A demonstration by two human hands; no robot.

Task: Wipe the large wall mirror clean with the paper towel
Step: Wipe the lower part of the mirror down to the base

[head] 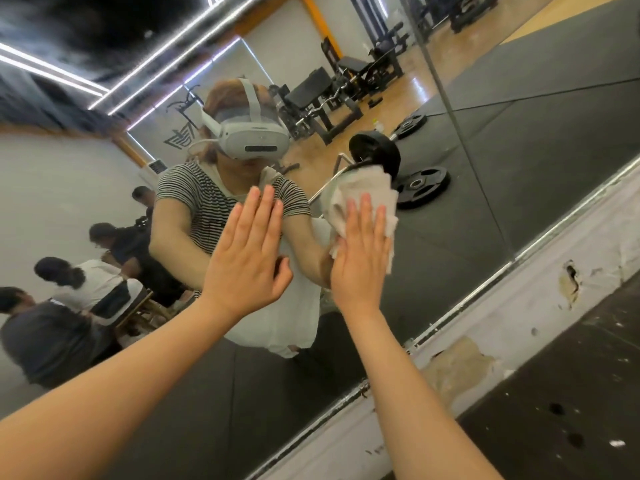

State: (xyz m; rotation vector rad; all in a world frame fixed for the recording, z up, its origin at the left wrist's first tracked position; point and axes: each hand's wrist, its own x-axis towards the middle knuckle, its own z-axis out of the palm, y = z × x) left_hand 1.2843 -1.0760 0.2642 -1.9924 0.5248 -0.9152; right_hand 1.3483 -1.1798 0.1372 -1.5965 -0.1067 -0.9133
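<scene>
We pressed the paper towel under flat right hand fingers against the mirror; left hand fingers straight, holding nothing.

Even, fairly bright indoor light fills the head view, coming from long white strip lights that show in the mirror as hard, blown-out lines across a dark ceiling. Little shadow falls on the left hand or the right hand; both are softly lit and reasonably sharp. The paper towel looks pale, its folds slightly soft. Reflected figures at the mirror's lower left are blurred. Wide-angle distortion bends the mirror's lower edge and the panel seams, and the whole view is tilted. The top left corner smears into dark blur.
</scene>
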